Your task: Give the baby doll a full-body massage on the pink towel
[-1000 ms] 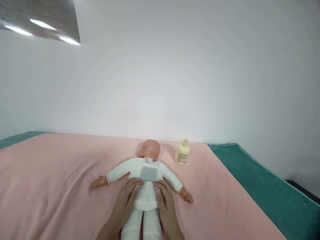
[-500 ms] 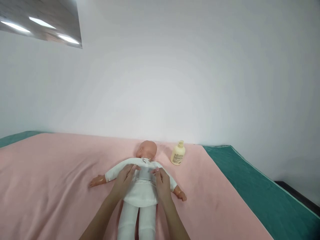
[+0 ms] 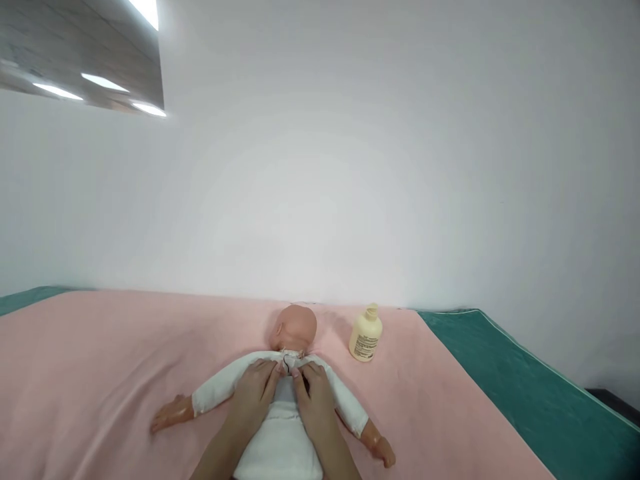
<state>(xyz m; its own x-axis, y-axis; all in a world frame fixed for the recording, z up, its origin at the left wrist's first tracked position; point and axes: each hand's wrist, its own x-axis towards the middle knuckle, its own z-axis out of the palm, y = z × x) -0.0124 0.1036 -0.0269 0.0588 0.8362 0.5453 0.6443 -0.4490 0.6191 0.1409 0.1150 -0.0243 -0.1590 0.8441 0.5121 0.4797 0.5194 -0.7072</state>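
A doll (image 3: 296,327) with a white cloth body lies on the pink cloth, arms spread to the sides, the back of its bald head showing. My left hand (image 3: 257,393) rests on its upper back, thumb and fingers pinched near the neck. My right hand (image 3: 316,397) lies just beside it, also pinched, its thumb close to the left one. Between the fingertips is white fabric with a short dark thread (image 3: 287,363) at the doll's neck. How much fabric each hand grips is too small to tell.
A cream pump bottle (image 3: 366,335) stands right of the doll's head. Pink cloth (image 3: 125,373) covers the surface over a green one (image 3: 505,367). A white wall rises behind, with a reflective panel (image 3: 100,47) at upper left.
Both hands have moved up the doll's back to the neck and closer together. The camera view has shifted, so the doll and bottle appear lower and larger.
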